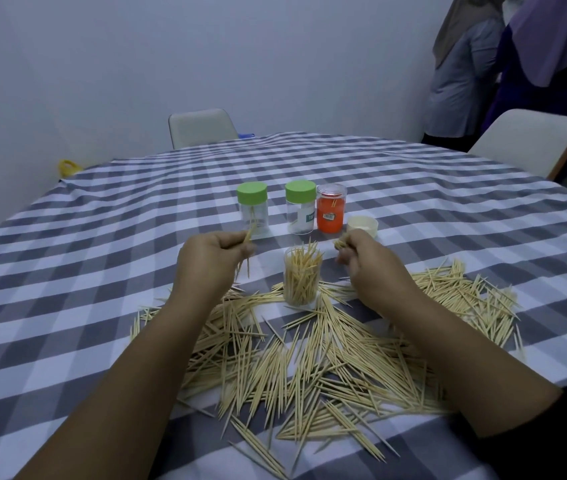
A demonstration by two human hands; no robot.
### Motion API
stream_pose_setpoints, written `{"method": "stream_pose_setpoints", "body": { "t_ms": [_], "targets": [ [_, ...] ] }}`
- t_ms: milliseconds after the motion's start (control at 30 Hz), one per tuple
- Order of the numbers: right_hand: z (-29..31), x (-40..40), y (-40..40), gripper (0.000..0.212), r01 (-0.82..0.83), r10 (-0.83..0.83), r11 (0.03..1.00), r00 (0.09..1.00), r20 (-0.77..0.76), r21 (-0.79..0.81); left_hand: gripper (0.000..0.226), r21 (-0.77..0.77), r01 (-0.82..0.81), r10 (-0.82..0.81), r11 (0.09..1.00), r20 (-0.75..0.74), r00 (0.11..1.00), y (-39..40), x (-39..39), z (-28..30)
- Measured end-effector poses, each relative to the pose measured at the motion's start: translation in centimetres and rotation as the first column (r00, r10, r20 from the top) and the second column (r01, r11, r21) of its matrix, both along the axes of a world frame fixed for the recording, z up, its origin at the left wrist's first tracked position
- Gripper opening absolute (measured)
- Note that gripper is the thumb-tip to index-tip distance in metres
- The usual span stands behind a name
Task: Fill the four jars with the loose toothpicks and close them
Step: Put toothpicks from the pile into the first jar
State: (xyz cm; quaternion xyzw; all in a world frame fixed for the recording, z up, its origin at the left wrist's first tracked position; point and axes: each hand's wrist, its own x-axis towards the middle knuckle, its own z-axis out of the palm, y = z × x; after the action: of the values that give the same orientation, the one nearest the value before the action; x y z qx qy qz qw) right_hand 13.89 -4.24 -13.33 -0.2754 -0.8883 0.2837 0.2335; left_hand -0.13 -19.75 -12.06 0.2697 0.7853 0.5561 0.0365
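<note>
Left hand (211,258) grips a small bunch of toothpicks; right hand (365,259) pinches a few more, one on each side of the open jar (301,279). That jar stands uncapped, packed upright with toothpicks. Jars counted: four. Two clear jars with green lids (252,209) (300,206) and one orange jar (331,213) stand in a row behind it, all three capped. One cream lid (362,225) lies beside the orange jar. Loose toothpicks (310,362) lie scattered on the checked tablecloth (84,237); too many to count.
</note>
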Motion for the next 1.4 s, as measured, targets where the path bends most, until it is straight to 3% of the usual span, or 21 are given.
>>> {"method": "stream_pose_setpoints", "body": {
  "t_ms": [133, 233, 500, 700, 900, 1067, 1267, 1400],
  "targets": [
    [0.5, -0.3, -0.2, 0.013, -0.055, 0.0, 0.98, 0.961, -0.275, -0.192, 0.021, 0.305, 0.038, -0.1, 0.952, 0.189, 0.977, 0.3, 0.0, 0.1],
    [0.6, -0.6, -0.4, 0.015, -0.105, -0.051, 0.936, 0.904, -0.424, -0.336, 0.025, 0.469, 0.021, -0.149, 0.883, 0.238, 0.96, 0.7, 0.6, 0.4],
    [1.3, -1.8, -1.0, 0.014, -0.311, -0.206, 0.769, 0.705, -0.678, -0.558, 0.029, 0.684, -0.043, -0.304, 0.728, 0.379, 0.874, 1.9, 1.5, 0.9],
    [0.9, -2.4, -2.0, 0.013, -0.363, -0.176, 0.748, 0.699, -0.694, -0.556, 0.027, 0.72, -0.076, -0.383, 0.69, 0.452, 0.806, 3.3, 2.3, 1.0],
    [0.4, -2.6, -2.2, 0.014, -0.283, -0.137, 0.796, 0.776, -0.615, -0.535, 0.018, 0.686, -0.037, -0.39, 0.727, 0.456, 0.8, 3.5, 2.4, 0.7],
    [0.1, -2.7, -2.4, 0.017, -0.28, -0.074, 0.779, 0.848, -0.525, -0.561, 0.011, 0.615, -0.007, -0.368, 0.789, 0.481, 0.796, 3.5, 2.3, 0.5],
    [0.4, -2.2, -2.7, 0.015, -0.26, 0.008, 0.805, 0.904, -0.428, -0.533, 0.012, 0.626, 0.012, -0.393, 0.78, 0.475, 0.788, 3.5, 2.0, 0.4],
    [0.3, -2.1, -2.9, 0.032, -0.245, 0.055, 0.832, 0.929, -0.366, -0.497, 0.016, 0.646, 0.032, -0.41, 0.763, 0.445, 0.796, 3.5, 2.1, 0.4]
  ]
}}
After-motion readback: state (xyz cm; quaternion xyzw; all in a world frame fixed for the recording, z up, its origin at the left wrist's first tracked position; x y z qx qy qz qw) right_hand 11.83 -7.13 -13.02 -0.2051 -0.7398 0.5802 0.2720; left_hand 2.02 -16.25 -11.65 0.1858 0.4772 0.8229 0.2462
